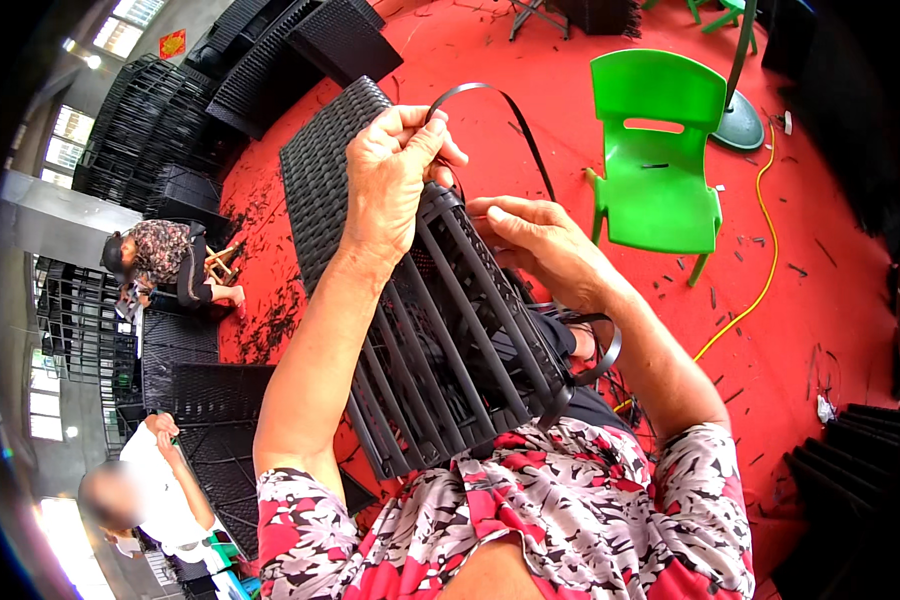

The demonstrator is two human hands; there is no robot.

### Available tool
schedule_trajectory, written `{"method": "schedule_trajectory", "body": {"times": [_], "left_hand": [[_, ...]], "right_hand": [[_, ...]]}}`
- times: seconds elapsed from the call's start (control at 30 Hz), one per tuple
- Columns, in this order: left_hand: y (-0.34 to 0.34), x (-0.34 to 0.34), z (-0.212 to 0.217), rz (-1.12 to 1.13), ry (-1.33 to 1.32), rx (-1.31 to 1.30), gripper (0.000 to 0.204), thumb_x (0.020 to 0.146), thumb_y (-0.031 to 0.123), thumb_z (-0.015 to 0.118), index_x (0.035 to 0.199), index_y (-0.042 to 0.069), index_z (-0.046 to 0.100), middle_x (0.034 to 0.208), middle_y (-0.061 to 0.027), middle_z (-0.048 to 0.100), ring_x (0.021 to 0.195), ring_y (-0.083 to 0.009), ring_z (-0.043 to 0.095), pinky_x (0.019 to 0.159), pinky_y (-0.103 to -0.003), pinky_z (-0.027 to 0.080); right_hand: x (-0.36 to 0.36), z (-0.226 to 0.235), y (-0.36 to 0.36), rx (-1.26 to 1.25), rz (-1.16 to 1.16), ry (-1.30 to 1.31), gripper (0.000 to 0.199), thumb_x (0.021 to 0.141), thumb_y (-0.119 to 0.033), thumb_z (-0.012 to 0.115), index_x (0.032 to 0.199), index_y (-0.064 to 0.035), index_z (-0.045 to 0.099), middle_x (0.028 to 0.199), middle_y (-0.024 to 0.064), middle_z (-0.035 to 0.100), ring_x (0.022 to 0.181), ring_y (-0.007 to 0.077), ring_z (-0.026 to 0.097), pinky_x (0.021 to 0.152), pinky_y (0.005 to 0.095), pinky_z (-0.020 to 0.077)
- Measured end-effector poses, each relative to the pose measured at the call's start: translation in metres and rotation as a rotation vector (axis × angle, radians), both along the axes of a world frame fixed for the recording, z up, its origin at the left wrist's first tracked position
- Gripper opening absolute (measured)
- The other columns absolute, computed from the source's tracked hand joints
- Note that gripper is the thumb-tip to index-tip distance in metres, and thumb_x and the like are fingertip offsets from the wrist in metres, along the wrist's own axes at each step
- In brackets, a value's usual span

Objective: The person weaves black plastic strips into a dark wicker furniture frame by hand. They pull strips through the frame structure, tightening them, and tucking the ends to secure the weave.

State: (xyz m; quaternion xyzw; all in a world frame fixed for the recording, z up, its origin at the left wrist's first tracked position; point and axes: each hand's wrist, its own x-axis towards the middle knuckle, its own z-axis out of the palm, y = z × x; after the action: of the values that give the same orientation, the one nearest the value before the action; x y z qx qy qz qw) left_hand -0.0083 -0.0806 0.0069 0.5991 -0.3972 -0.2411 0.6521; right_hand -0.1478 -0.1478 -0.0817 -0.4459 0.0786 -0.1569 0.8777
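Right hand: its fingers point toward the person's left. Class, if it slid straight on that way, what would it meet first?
Probably the left hand on the black woven frame; the right hand sits close, though depth is unclear.

The woven panel (320,170) looks like matt black plastic wicker, ribbed and rough. The strip (530,130) at 12 o'clock is smooth black plastic with slight sheen. The chair (655,150) at 2 o'clock is glossy green plastic. The floor (820,250) is matt red.

Left grip (395,170) pinched, right grip (535,240) curled
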Motion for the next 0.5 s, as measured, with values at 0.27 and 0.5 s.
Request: {"method": "schedule_trajectory", "body": {"times": [0.27,0.5], "left_hand": [[0.009,-0.002,-0.001,-0.012,-0.013,-0.087,0.009,0.093,0.012,0.059,0.092,0.002,0.058,0.072,-0.0050,0.064,0.054,-0.0060,0.054,0.052,-0.017,0.045],[0.026,-0.003,0.018,-0.059,-0.199,0.143,0.010,0.092,0.009,0.060,0.096,0.000,0.059,0.083,-0.0070,0.065,0.074,-0.0122,0.063,0.060,-0.021,0.048]], "right_hand": [[0.020,-0.001,0.014,0.268,-0.063,-0.016,0.021,0.090,-0.018,0.063,0.103,-0.0018,0.063,0.087,0.0044,0.067,0.075,0.0108,0.064,0.067,0.0230,0.0517],[0.027,-0.002,-0.003,-0.212,-0.254,-0.090,0.009,0.085,-0.007,0.068,0.091,-0.0006,0.067,0.076,0.0031,0.066,0.069,0.0090,0.060,0.063,0.0232,0.0498]]}}
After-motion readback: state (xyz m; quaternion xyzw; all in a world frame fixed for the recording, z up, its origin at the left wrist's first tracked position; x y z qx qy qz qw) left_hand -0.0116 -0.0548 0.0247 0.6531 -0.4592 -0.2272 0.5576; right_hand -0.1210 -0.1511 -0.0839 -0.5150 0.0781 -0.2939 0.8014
